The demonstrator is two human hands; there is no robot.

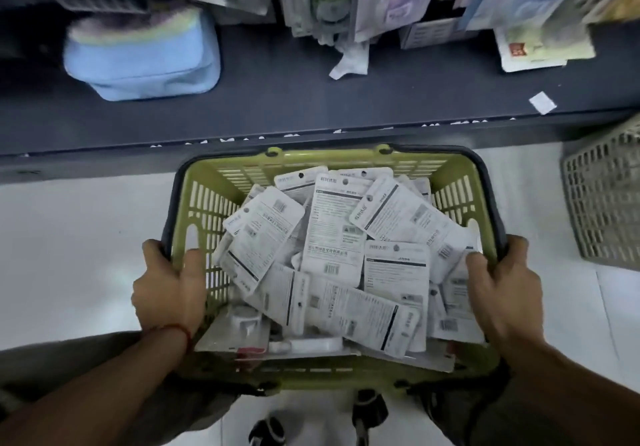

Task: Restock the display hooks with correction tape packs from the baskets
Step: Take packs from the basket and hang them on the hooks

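My left hand (pixel 169 289) and right hand (pixel 502 293) each grip a side rim of the green slotted plastic basket (pixel 207 210), held over the white floor before the dark shelf (pixel 277 99), and its loose heap of white carded correction tape packs (pixel 332 234) could spill if I let it tip.

Dark shelf (pixel 277 99) spans the upper frame, 9 to 3 o'clock. Lying directly on it: light blue pouch (pixel 142 61) at 10 o'clock, crumpled white wrapper (pixel 349 61) at 12 o'clock, small white slip (pixel 542 102) near the front edge at 2 o'clock, printed flat pack (pixel 540 52) at 1–2 o'clock. White tiled floor (pixel 76 255) below the shelf; grey lattice basket (pixel 606 203) stands on it at 3 o'clock.
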